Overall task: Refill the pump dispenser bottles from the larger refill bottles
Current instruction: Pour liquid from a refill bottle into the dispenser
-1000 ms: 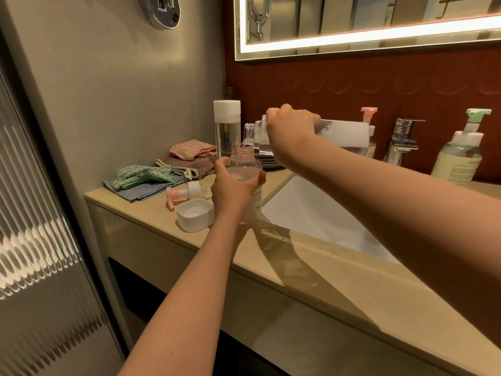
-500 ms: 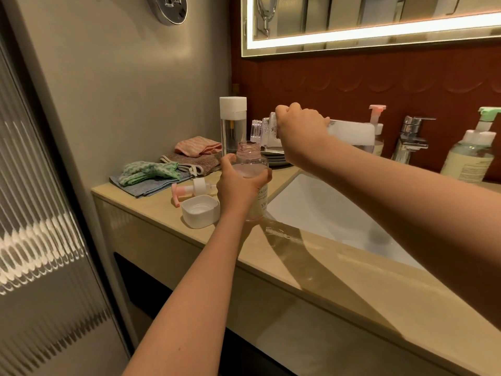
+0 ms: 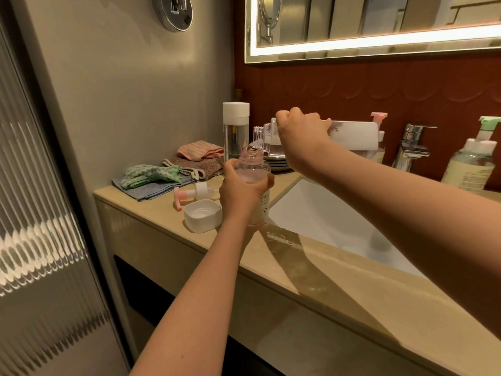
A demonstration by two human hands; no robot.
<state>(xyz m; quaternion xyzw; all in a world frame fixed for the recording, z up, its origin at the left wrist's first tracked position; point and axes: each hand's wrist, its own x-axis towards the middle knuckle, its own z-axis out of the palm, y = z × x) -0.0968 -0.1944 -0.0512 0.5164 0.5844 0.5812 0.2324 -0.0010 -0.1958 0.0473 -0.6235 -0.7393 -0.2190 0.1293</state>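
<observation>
My left hand grips a clear pink dispenser bottle with its top off, upright at the counter's edge beside the sink. My right hand holds a large white refill bottle tipped on its side, its clear neck pointing down over the open mouth of the pink bottle. The pink pump head lies on the counter to the left, next to a white square cap. Whether liquid is flowing cannot be made out.
A tall clear bottle with a white cap stands at the back. Folded cloths lie at the left. A pink-pump bottle, the faucet and a green-pump bottle stand behind the white sink.
The refill bottle has tipped a little further, its neck lower over the pink bottle. Both hands keep their grips; the view shifted slightly.
</observation>
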